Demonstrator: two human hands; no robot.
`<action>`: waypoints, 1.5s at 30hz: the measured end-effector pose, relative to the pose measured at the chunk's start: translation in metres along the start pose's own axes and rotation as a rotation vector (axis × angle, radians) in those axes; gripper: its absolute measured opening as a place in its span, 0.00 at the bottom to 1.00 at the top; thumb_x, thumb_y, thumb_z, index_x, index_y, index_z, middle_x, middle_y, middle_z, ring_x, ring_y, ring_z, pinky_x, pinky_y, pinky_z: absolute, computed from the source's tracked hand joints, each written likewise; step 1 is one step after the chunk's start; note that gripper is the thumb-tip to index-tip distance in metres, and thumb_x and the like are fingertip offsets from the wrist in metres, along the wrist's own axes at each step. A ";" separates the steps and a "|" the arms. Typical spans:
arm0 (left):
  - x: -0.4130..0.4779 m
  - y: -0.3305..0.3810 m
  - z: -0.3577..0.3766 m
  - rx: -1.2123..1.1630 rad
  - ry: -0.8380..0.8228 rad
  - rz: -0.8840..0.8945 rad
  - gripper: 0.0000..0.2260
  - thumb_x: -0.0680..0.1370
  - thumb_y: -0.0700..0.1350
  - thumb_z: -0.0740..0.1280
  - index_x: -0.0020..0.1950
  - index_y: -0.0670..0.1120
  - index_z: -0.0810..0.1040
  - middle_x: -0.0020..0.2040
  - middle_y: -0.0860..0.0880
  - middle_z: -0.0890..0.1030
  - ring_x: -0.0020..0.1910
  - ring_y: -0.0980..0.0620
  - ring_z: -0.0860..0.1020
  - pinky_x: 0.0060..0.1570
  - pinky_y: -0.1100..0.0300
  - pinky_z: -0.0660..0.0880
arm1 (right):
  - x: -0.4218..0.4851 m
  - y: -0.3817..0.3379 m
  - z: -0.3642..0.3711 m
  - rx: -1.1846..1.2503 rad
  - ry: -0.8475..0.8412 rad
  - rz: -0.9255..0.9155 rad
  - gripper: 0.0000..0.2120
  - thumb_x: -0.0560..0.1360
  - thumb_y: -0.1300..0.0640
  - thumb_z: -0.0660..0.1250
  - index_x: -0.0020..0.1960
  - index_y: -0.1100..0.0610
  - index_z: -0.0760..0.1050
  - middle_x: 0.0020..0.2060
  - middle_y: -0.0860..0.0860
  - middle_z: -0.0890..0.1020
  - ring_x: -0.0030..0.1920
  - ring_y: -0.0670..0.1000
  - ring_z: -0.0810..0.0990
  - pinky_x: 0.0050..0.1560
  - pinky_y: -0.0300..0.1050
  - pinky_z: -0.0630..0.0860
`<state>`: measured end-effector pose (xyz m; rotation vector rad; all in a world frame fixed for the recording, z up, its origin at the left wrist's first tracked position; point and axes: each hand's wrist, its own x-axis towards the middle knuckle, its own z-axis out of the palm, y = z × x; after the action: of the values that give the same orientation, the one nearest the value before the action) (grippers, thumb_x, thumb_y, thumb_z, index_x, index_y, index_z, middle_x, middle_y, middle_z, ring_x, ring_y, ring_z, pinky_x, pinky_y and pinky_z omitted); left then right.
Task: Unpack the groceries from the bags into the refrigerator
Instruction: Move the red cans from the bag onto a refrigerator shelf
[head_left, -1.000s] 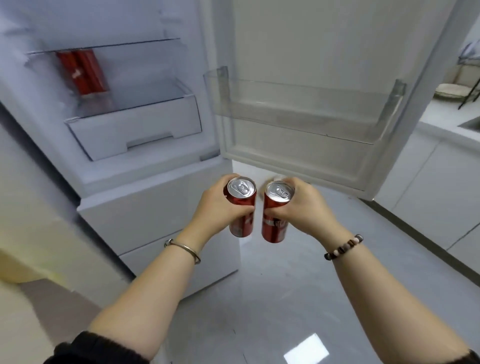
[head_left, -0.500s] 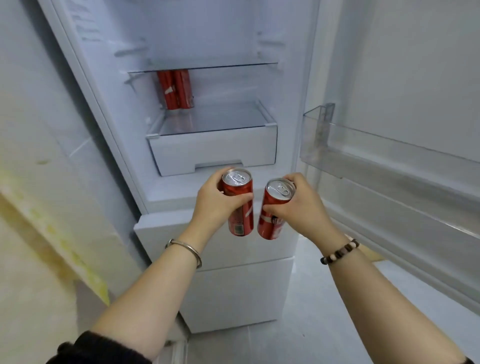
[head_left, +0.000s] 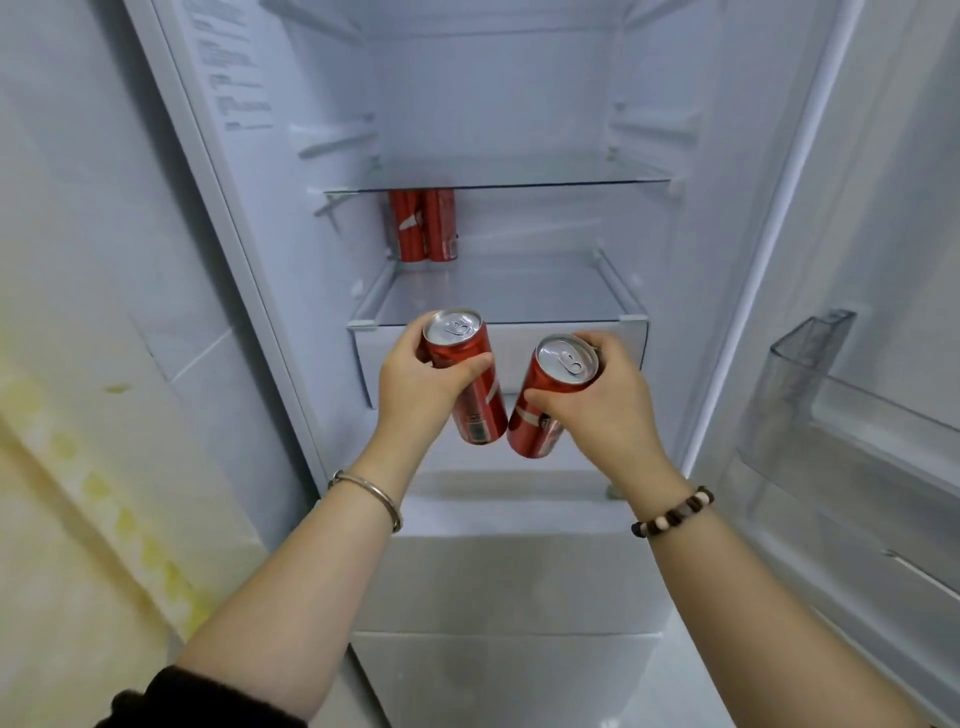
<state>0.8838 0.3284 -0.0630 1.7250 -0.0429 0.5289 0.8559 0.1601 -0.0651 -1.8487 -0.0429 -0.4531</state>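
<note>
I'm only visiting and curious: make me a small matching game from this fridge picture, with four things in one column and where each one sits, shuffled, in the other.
Things:
1. silver bangle
2. beaded bracelet
3. pair of red cans
4. clear door bin

Places:
A. on the open refrigerator door, at the right
B. on the wrist of the left hand
C. at the back left of a glass shelf
D. on the wrist of the right hand

Pairs: 1-B, 2-D, 3-C, 4-A.
</note>
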 end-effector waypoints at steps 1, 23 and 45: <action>0.010 0.000 -0.001 -0.009 0.008 0.019 0.22 0.66 0.39 0.77 0.57 0.52 0.76 0.48 0.57 0.81 0.45 0.63 0.79 0.44 0.71 0.75 | 0.009 -0.003 0.007 0.005 0.013 -0.018 0.28 0.60 0.61 0.78 0.54 0.47 0.70 0.43 0.38 0.78 0.45 0.37 0.77 0.43 0.34 0.73; 0.197 -0.029 0.014 -0.030 0.128 0.124 0.25 0.65 0.48 0.78 0.60 0.53 0.74 0.49 0.59 0.77 0.50 0.56 0.77 0.48 0.65 0.71 | 0.175 -0.023 0.117 0.003 0.234 -0.172 0.29 0.60 0.60 0.78 0.58 0.50 0.71 0.45 0.38 0.78 0.47 0.38 0.78 0.49 0.35 0.75; 0.255 -0.052 0.020 -0.101 0.041 0.120 0.17 0.73 0.46 0.72 0.58 0.49 0.71 0.53 0.53 0.80 0.51 0.57 0.78 0.52 0.61 0.74 | 0.267 -0.014 0.149 -0.079 -0.040 -0.148 0.19 0.68 0.56 0.76 0.57 0.55 0.75 0.47 0.45 0.81 0.45 0.40 0.79 0.45 0.33 0.75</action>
<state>1.1345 0.3868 -0.0192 1.6193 -0.1419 0.6399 1.1414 0.2507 -0.0024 -1.9396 -0.1920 -0.5267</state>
